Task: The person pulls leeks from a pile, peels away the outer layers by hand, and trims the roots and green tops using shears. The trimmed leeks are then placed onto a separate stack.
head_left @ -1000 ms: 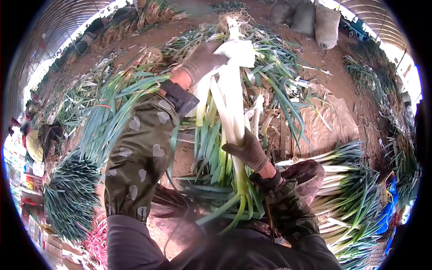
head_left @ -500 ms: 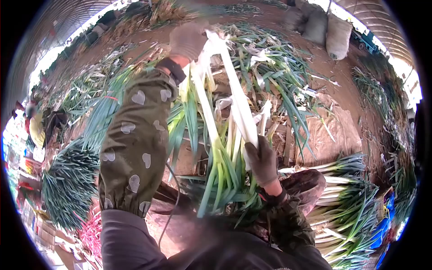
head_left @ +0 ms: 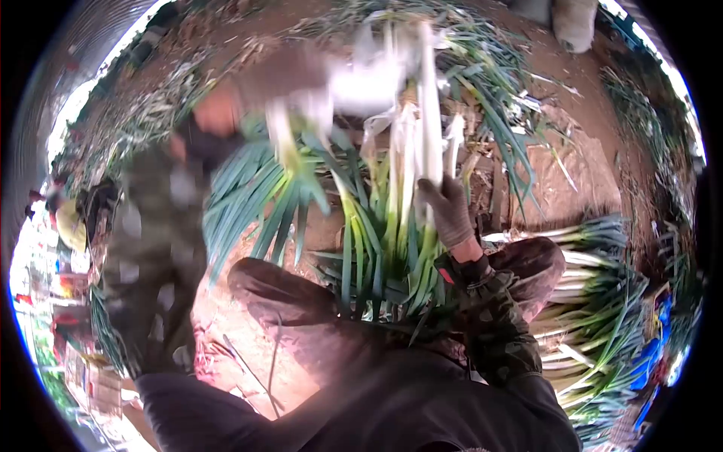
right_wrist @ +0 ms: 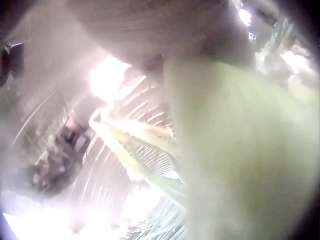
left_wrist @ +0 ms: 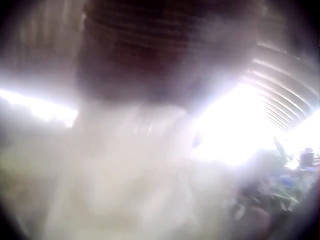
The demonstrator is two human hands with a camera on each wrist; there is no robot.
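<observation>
The hands are apart. The right hand (head_left: pixel 449 215), gloved, grips an upright leek (head_left: pixel 430 113) by its lower stem, in front of the person. The left hand (head_left: pixel 279 79), blurred, is clamped on a pale strip (head_left: pixel 365 84). More leeks (head_left: pixel 399 166) stand just beside the gripped one, and a leek pile (head_left: pixel 591 301) lies by the person's right knee (head_left: pixel 538 267).

The left arm (head_left: pixel 162 248) reaches farther forward than the bent right arm (head_left: pixel 493 320).
</observation>
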